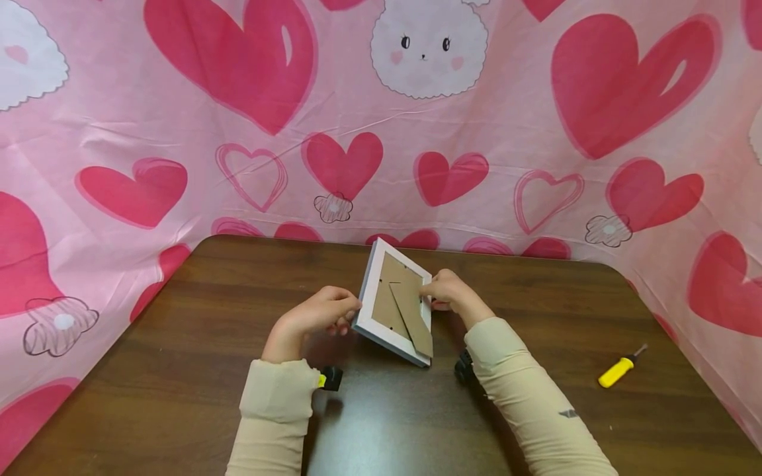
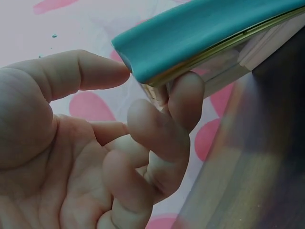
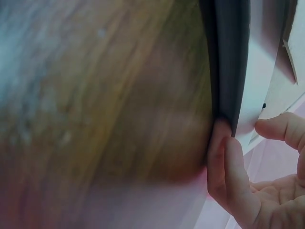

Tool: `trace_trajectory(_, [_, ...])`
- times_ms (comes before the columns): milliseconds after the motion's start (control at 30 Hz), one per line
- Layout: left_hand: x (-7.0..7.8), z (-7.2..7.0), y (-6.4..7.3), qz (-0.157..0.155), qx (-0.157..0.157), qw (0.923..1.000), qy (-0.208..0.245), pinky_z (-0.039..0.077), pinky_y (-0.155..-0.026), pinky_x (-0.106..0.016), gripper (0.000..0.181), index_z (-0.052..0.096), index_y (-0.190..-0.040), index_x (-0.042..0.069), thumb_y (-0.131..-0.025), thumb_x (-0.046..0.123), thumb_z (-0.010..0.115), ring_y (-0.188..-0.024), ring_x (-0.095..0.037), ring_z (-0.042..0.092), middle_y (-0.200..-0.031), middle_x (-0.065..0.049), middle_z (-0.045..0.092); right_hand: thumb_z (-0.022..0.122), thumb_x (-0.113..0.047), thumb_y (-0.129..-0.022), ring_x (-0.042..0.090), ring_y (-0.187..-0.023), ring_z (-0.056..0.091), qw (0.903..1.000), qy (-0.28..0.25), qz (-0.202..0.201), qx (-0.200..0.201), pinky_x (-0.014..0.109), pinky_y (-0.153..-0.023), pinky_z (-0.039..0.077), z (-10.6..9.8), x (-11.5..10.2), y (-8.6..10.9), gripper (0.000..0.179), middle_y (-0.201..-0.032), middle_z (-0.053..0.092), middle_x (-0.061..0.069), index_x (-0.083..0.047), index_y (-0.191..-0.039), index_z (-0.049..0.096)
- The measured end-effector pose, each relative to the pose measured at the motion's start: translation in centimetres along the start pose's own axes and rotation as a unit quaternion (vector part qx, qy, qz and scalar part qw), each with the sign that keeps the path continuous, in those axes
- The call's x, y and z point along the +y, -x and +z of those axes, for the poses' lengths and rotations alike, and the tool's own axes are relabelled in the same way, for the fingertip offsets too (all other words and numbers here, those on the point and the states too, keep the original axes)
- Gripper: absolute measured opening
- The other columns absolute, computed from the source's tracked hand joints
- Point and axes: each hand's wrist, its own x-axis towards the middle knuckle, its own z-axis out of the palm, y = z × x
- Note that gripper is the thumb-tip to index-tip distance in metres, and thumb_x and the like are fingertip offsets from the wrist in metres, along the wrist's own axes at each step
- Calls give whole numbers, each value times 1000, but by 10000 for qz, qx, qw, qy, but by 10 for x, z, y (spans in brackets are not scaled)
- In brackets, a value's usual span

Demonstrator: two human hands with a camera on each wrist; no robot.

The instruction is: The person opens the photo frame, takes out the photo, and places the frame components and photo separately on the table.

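A picture frame (image 1: 387,336) is tilted above the table, its back turned toward me. Its white rear border surrounds a brown backing board (image 1: 388,268) with a cardboard stand flap (image 1: 412,314). My left hand (image 1: 315,313) pinches the frame's left edge; in the left wrist view, thumb and fingertips meet the corner of its teal-looking rim (image 2: 209,40). On the opposite side my right hand (image 1: 454,295) grips the right edge. In the right wrist view its thumb lies at the white back and the fingers (image 3: 234,164) curl round the dark-looking outer side. The frame's front is hidden from the head view.
A screwdriver (image 1: 619,370) with a yellow handle lies on the brown wooden table (image 1: 178,370), right of my right forearm. Behind the table hangs a pink cloth (image 1: 381,119) with hearts. Dark wrist cameras sit under both cuffs.
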Motion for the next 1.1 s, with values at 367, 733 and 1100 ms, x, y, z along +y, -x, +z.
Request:
trace_trajectory(367, [-6, 4, -7, -148, -102, 9998, -6, 37, -53, -23, 22, 50, -76, 5, -96, 12, 45, -56, -12, 50, -61, 0, 42, 67, -9, -83, 14, -62, 52, 10000, 26, -1, 12, 24, -61, 54, -9, 5, 0, 21, -80, 46, 3, -7, -68, 52])
trace_trajectory(733, [-12, 8, -14, -155, -293, 9994, -82, 37, -53, -23, 23, 50, -72, 5, -94, 12, 46, -57, -12, 50, -62, 0, 48, 66, -11, -86, 15, -65, 51, 9999, 82, 38, -44, 25, -62, 54, -20, 10, -2, 15, -79, 44, 2, -7, -78, 55])
trace_trajectory(1100, [-15, 16, -18, -397, -304, 9981, -369, 39, -53, -21, 22, 56, -74, 3, -93, 13, 53, -57, -11, 50, -69, -4, 56, 65, -11, -86, 12, -62, 50, 9999, 57, 78, -29, 22, -59, 52, -27, 18, -2, 9, -73, 43, -2, -8, -83, 57])
